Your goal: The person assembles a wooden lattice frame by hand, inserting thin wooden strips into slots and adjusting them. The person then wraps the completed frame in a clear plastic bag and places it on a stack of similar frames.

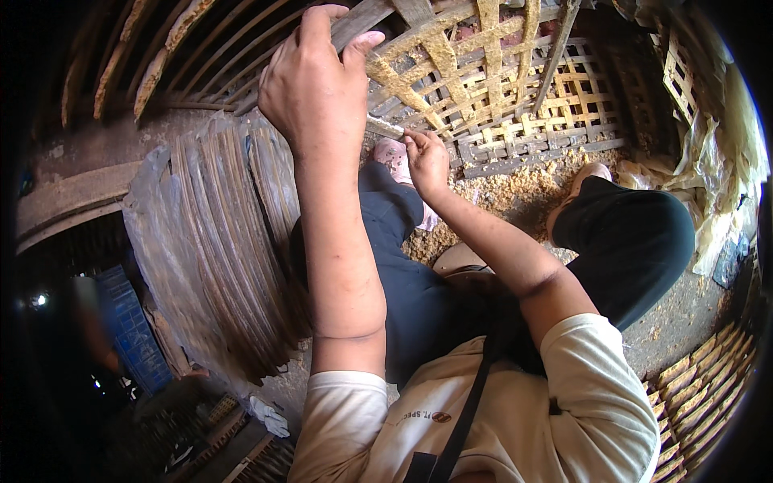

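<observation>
A large woven bamboo lattice panel (491, 60), caked with yellowish-brown crust, stands tilted in front of me. My left hand (314, 88) is raised at its upper left, fingers hooked over the wooden edge strip (361, 22) and thumb sticking out to the right. Lower down, my right hand (428, 165) is closed around the end of a flat, pale-crusted blade (385, 126), which points left toward the panel. Its handle is hidden in my fingers. A thin wooden slat (557, 52) crosses the panel on the right.
Crumbly brown scrapings (515, 181) cover the ground between my feet. On the left stands a stack of plastic-wrapped curved slats (217, 233). Plastic sheeting (717, 177) hangs at right, above slatted racks (700, 394). A blue crate (133, 322) sits in the dark left, beside a blurred person.
</observation>
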